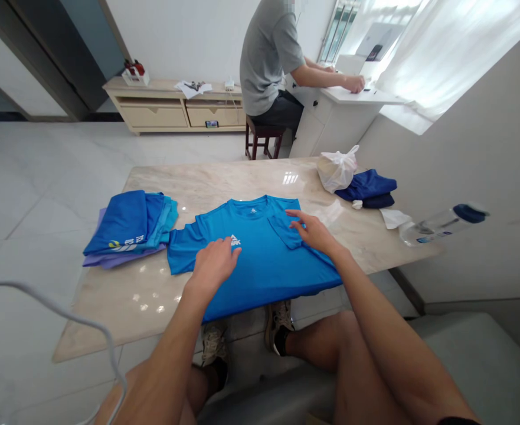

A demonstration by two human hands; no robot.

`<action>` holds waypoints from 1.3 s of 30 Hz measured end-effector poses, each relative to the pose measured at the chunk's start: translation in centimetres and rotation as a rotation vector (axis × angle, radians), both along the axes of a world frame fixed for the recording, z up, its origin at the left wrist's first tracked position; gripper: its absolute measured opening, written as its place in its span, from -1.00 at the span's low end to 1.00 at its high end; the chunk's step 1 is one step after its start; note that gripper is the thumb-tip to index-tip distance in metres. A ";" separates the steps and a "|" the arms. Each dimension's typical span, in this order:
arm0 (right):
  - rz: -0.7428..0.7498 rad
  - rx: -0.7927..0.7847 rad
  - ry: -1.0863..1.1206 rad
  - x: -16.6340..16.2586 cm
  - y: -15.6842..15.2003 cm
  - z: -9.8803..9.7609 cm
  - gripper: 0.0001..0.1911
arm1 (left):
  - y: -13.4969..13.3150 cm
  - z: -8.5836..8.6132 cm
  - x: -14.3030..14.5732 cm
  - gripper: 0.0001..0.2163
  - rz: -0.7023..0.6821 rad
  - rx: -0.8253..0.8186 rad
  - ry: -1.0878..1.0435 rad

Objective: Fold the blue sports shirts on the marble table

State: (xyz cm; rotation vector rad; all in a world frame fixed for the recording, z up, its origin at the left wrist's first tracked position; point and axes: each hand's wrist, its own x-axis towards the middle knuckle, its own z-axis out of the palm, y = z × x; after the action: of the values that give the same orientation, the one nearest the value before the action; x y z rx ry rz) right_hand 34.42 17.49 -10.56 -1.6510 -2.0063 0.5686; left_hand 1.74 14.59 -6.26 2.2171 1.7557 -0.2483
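Observation:
A blue T-shirt lies spread out on the marble-patterned table, its collar away from me and its hem hanging over the near edge. The sleeve on the right is folded inward over the chest; the left one sticks out to the side. My left hand rests on the shirt beside the white chest logo, thumb apart and fingertips partly hidden. Over the folded sleeve is my right hand, fingers spread with nothing in them. Whether it touches the cloth I cannot tell.
A stack of folded clothes sits at the table's left. To the right are a tied white plastic bag, dark blue cloth and a clear bottle. Beyond, a person sits at a white desk. A pale cable crosses at lower left.

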 end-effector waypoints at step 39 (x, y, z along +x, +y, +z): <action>0.124 -0.353 -0.513 -8.0 -4.2 2.8 -0.48 | 2.8 -6.4 -7.4 -0.34 0.463 0.000 0.058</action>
State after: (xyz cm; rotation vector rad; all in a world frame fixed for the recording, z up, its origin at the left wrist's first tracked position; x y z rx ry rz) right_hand 26.37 13.30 -7.78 -2.0532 -2.4996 0.6171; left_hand -5.64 17.35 -12.68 1.7489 2.2317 -0.2061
